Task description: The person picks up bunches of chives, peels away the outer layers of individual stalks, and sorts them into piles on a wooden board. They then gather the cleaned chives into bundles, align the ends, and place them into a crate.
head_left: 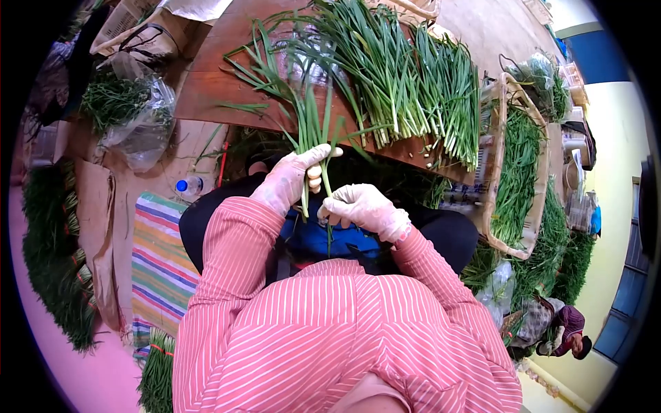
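My left hand [286,180], in a pale thin glove, is wrapped round a small bunch of garlic chives [313,124]. Their leaves point away from me onto the wooden table, and the stem ends stick out below my fist. Close beside it, my gloved right hand [365,210] pinches a single chive stalk [326,180] near its lower end. Both hands are over my lap, just off the table's near edge. A big heap of garlic chives [396,76] lies on the table ahead, pale stem ends toward me.
The wooden table [206,86] is in front. A long basket of greens [489,213] stands to the right. On the left are a plastic bag of greens [141,117], a capped bottle [189,185] and a striped mat [162,255]. Another person [570,329] bends at lower right.
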Available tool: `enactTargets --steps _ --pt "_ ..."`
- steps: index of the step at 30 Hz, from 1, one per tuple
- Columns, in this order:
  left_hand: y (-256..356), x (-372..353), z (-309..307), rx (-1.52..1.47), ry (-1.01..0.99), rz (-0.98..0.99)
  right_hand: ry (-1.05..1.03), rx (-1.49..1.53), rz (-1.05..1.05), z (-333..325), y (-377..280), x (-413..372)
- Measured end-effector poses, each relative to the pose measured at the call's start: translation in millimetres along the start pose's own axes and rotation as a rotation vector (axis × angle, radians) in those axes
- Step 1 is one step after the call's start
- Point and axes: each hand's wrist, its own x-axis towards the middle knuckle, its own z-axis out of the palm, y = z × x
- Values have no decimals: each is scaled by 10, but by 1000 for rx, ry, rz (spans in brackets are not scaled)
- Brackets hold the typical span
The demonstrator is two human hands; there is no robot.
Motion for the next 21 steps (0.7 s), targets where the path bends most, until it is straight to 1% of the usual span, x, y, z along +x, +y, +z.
enactTargets --steps 1,2,4,5,8,9,11,12,14,16,18,19,20,21 --pt "-22 -6 41 -15 34 -5 -24 52 -29 -24 47 10" --pt "-16 -14 83 -15 30 -7 11 107 -55 -29 3 21" --pt "-22 -27 131 100 42 5 163 162 -142 -66 -39 99" --pt "-43 -19 128 102 42 4 200 253 -152 -89 17 183" --pt "-104 24 101 152 71 83 306 359 -190 -53 89 233" --pt "-96 16 105 164 97 143 304 360 -192 -42 95 221" --pt "-81 2 75 145 146 225 366 500 -146 -25 132 180" --pt "-58 5 37 113 168 250 367 224 -161 -89 201 127" --pt "-23 15 -6 4 137 217 101 -493 -77 -359 662 232" --pt "-58 64 -68 -28 126 210 377 -881 289 -319 626 -80" --pt "-73 92 -71 -61 111 200 558 -1114 315 -390 691 -93" --pt "-83 98 -51 -51 154 191 614 -1111 178 -434 699 -125" --pt "-85 90 -27 -39 196 181 553 -865 164 -489 606 -100" --pt "-74 66 4 -9 195 165 498 -779 -4 -490 450 -112"
